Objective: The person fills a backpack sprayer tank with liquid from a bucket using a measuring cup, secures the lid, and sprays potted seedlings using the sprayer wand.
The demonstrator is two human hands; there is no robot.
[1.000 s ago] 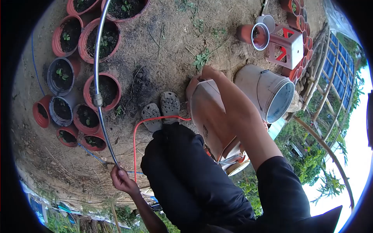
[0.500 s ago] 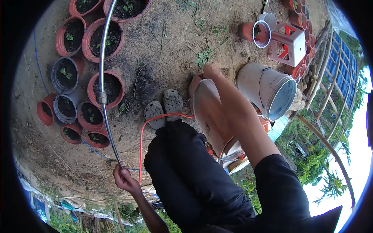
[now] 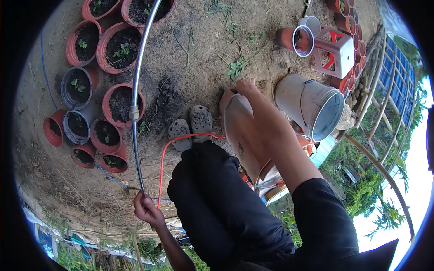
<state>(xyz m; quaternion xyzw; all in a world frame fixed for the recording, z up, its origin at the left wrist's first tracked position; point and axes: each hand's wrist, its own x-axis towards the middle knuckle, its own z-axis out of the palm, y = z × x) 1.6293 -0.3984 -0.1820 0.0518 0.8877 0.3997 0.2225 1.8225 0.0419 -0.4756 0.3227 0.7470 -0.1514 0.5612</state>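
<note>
My left hand [image 3: 148, 209] is closed around the lower end of a long, slightly curved metal spray wand [image 3: 135, 92] with a metal collar partway along it. The wand reaches up past the potted seedlings. A red hose [image 3: 163, 158] runs from near that hand, past my shoes, to a large pinkish-beige container [image 3: 246, 131] beside my legs. At the far end of this container is my right hand [image 3: 246, 86], its fingers bent. What they hold, if anything, is hidden, and my forearm covers part of the container.
Red and grey pots [image 3: 121, 48] with soil and small plants crowd the left side. To the right lies a tilted white bucket [image 3: 308, 106], with a pink stool [image 3: 337, 54] beyond it. My grey clogs [image 3: 201, 118] stand on bare soil.
The wand has swung to the right across the pots, and my left hand has shifted slightly right with it. My right hand has moved only a little at the container.
</note>
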